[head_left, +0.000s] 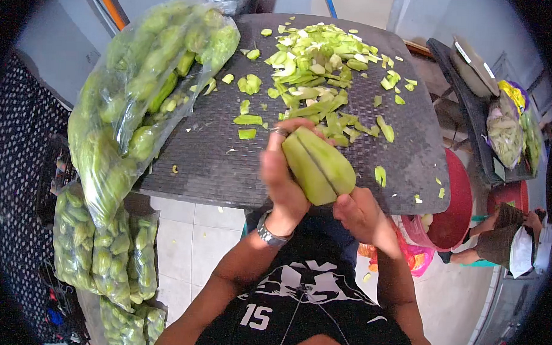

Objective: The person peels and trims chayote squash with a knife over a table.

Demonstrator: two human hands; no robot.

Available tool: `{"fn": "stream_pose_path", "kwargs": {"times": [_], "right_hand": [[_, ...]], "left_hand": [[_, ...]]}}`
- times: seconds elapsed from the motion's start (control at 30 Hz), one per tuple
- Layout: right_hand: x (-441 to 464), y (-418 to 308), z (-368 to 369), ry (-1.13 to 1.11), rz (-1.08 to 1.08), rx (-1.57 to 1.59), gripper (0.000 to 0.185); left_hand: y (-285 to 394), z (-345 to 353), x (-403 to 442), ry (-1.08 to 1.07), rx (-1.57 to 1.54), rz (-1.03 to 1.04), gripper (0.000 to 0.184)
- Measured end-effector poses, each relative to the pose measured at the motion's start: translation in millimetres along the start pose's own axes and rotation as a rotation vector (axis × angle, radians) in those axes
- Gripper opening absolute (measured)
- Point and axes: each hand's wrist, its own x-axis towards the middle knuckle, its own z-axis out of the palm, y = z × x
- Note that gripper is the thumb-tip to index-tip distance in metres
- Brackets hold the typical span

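Observation:
A peeled-looking pale green chayote (313, 167) is held up over the near edge of the table, tilted. A dark line runs along its length; I cannot tell whether it is a cut or a natural groove. My left hand (282, 176), with a ring and a wristwatch, wraps the chayote's left and far side, slightly blurred. My right hand (365, 217) closes on its near right end, thumb against the skin; its other fingers are mostly hidden. Just beyond lies a heap of green peelings (319, 61) on the dark woven-pattern table (209, 164).
A clear plastic bag of chayotes (123, 100) lies over the table's left side. More filled bags (97, 245) stand below it. At right are a red tub (454, 200), a dark side table (457, 106) with bagged produce (505, 132), and another person's legs (489, 247).

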Motion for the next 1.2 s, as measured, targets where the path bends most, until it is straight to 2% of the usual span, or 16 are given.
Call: {"fn": "stream_pose_path", "kwargs": {"times": [0.03, 0.07, 0.1, 0.2, 0.4, 0.5, 0.7, 0.8, 0.9, 1.0, 1.03, 1.2], "right_hand": [[0.4, -1.6, 0.5, 0.035, 0.008, -0.058, 0.066], [0.8, -5.1, 0.1, 0.069, 0.018, -0.116, 0.061], [1.5, -8.1, -0.8, 0.104, 0.024, -0.177, 0.057], [3.2, -13.3, 1.4, 0.193, -0.072, -0.284, 0.051], [13.6, 0.1, 6.1, 0.131, -0.026, -0.372, 0.055], [16.5, 3.7, 5.1, 0.117, -0.039, -0.328, 0.056], [17.5, -0.4, 5.5, 0.111, -0.085, -0.252, 0.058], [16.6, -4.2, 7.8, 0.164, -0.084, -0.23, 0.056], [15.1, -15.7, 5.8, 0.263, 0.008, -0.333, 0.054], [13.2, -26.9, 4.3, 0.294, -0.023, -0.606, 0.053], [12.6, -27.6, 8.9, 0.3, -0.023, -0.63, 0.055], [27.9, -25.8, 25.4, 0.356, -0.041, -0.821, 0.069]], "left_hand": [[-1.4, 5.4, -1.5, 0.042, 0.134, 0.06, 0.087], [2.0, 8.5, -3.7, 0.064, 0.114, 0.042, 0.061], [6.8, 12.6, -5.7, 0.086, 0.094, 0.024, 0.049], [26.0, 14.4, -6.4, -0.061, 0.097, -0.291, 0.044], [2.0, 6.0, -7.1, 0.066, -0.004, -0.288, 0.042], [-13.3, 5.2, -7.4, 0.115, 0.153, -0.143, 0.027], [-15.5, 12.6, -16.0, 0.139, 0.318, 0.132, 0.038], [-21.6, 9.4, -14.5, 0.112, 0.296, 0.164, 0.043], [-11.6, 6.3, -5.9, 0.084, 0.252, -0.055, 0.038], [11.0, 10.6, 3.7, 0.089, -0.05, -0.296, 0.032], [14.4, 11.9, 6.9, 0.135, -0.113, -0.362, 0.023], [5.0, 6.1, 17.3, 0.141, -0.106, -0.23, 0.022]]}}
